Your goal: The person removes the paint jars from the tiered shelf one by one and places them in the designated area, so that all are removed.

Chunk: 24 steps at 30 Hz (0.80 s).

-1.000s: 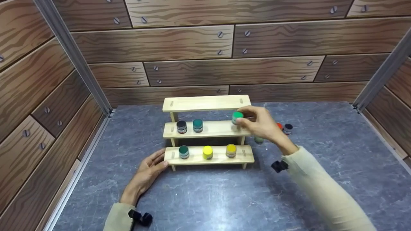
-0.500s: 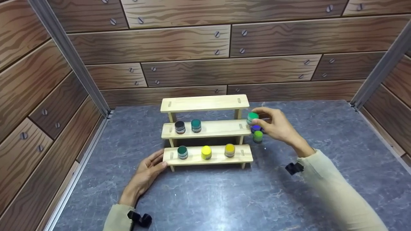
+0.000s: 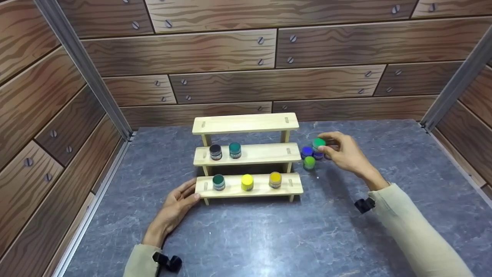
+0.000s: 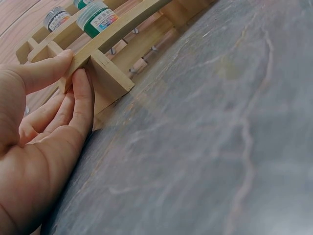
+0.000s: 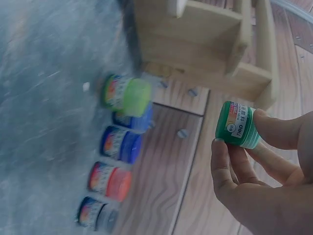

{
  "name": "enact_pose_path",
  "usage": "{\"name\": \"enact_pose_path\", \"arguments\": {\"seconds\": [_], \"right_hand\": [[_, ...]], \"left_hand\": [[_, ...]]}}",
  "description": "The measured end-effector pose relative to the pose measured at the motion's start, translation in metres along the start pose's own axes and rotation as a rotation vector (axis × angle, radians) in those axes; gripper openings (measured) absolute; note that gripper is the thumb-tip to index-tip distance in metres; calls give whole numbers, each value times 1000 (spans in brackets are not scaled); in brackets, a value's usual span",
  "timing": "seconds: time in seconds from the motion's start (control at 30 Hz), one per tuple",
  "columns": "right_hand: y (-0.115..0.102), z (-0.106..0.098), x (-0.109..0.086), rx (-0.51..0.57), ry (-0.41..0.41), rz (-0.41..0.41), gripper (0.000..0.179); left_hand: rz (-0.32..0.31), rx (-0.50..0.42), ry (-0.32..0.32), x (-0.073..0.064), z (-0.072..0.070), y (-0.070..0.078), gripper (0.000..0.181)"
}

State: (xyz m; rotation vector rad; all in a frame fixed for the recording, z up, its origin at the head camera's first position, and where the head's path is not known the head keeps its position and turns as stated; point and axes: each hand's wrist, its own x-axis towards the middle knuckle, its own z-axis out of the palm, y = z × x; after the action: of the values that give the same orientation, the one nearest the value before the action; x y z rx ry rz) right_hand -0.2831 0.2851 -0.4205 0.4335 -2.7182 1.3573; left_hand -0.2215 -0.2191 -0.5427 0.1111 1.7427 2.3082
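Note:
My right hand (image 3: 346, 154) pinches a green paint jar (image 3: 318, 144) between thumb and fingers. In the right wrist view this green jar (image 5: 237, 125) is up off the table, label showing. Left of it stands a three-step wooden display rack (image 3: 246, 123). The thumb of my left hand (image 3: 175, 209) lies on the left end of the lowest step, with fingers curled underneath. That step carries a dark green jar (image 3: 218, 182), a yellow jar (image 3: 247, 182) and a deep yellow jar (image 3: 275, 180). On the middle step are a black jar (image 3: 215, 152) and a teal jar (image 3: 235, 150).
Right of the rack, a light green jar (image 3: 309, 162) and two blue jars, one in front (image 3: 307, 152), stand on the grey marbled table (image 3: 246, 238). A red jar (image 5: 110, 181) and a black-lidded jar (image 5: 97, 215) continue the row. Wood-patterned walls (image 3: 226, 84) enclose the table.
My right hand has carried the green jar rightward from over the middle step to beside the rack, uncovering the light green and blue jars. My left hand stays on the lowest step.

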Motion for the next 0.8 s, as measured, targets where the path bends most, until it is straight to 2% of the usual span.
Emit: {"name": "enact_pose_path", "arguments": {"seconds": [0.23,0.6,0.8], "right_hand": [[21,2,-3,-73,19,41,42],[44,13,-4,-85,-6,80,41],[54,20,-3,-109,-5,73,39]], "left_hand": [[0,-4,1,0,-1,-1,75],[10,10,-1,0,-2,0,75],[8,1,-4,0,-2,-1,75]]}}
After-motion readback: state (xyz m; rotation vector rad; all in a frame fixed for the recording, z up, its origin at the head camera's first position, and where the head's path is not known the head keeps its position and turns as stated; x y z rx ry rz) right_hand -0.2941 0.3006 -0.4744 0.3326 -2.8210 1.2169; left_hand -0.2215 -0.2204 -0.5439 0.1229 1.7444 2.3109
